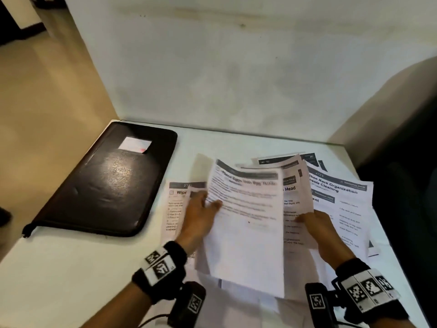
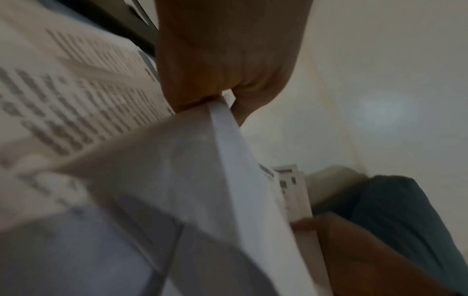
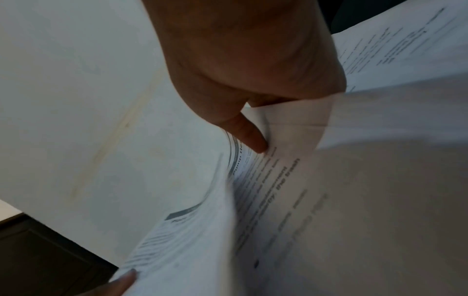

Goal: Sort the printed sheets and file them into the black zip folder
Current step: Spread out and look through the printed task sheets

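I see the printed sheets (image 1: 335, 197) fanned across the lower right of the head view on the white table (image 1: 71, 268). My left hand (image 1: 201, 218) pinches the left edge of a raised sheet (image 1: 246, 221), thumb on its printed face. My right hand (image 1: 319, 228) grips the right edge of a second lifted sheet (image 1: 293, 197) behind it. The black zip folder (image 1: 108, 183) lies closed at centre left, well apart from the sheets.

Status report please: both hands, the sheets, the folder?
Left hand and right hand each grip lifted printed sheets. More lie loose on table. Black zip folder closed, nothing on it.
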